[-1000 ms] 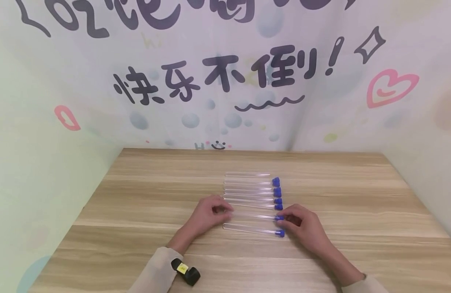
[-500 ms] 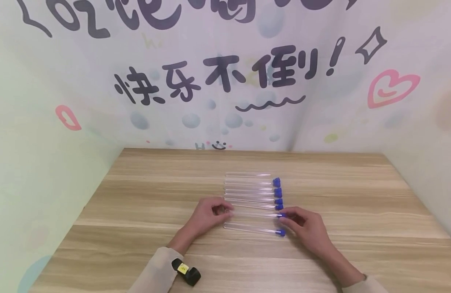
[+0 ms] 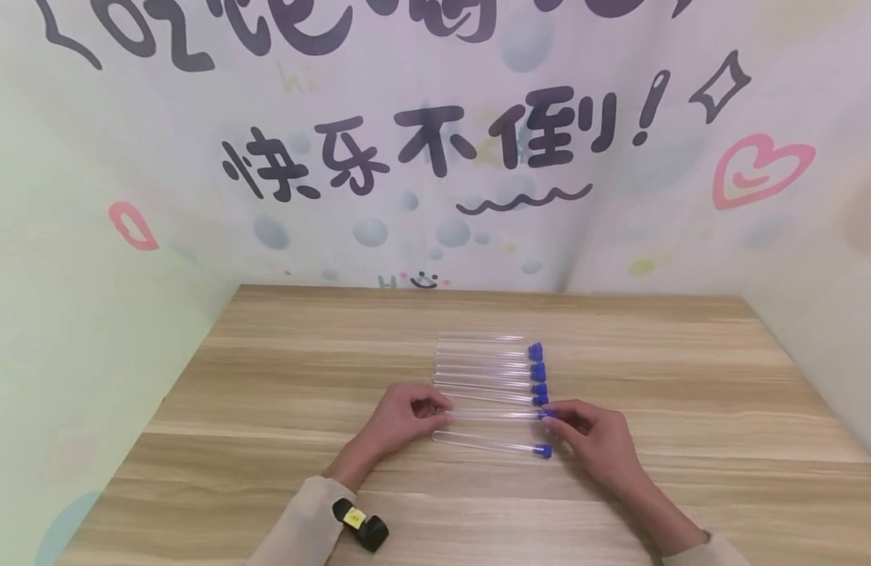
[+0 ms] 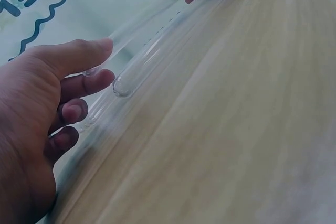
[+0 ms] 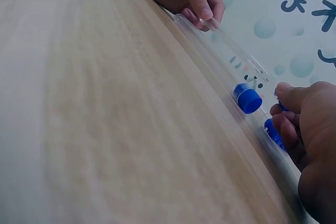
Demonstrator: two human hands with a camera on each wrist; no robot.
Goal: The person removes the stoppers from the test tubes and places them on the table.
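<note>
A clear test tube (image 3: 495,415) with a blue cap spans both hands. My left hand (image 3: 407,413) pinches its rounded end between thumb and index finger, the other fingers loosely curled. At the cap end, my right hand (image 3: 594,436) pinches the blue cap with thumb and fingers, covering most of it. In the left wrist view the held tube (image 4: 144,23) looks slightly raised off the table. Nearer the person lies another capped test tube (image 3: 485,444), its blue cap (image 5: 248,99) plain in the right wrist view.
Beyond the held tube, several test tubes (image 3: 481,366) lie in a row with blue caps (image 3: 538,371) to the right. The farthest tube (image 3: 480,339) shows no cap. All rest on a wooden table (image 3: 266,354), backed by a printed cloth (image 3: 336,251).
My right hand has shifted slightly right and away from the person, with the tube's cap end. The left hand keeps its pinch almost in place.
</note>
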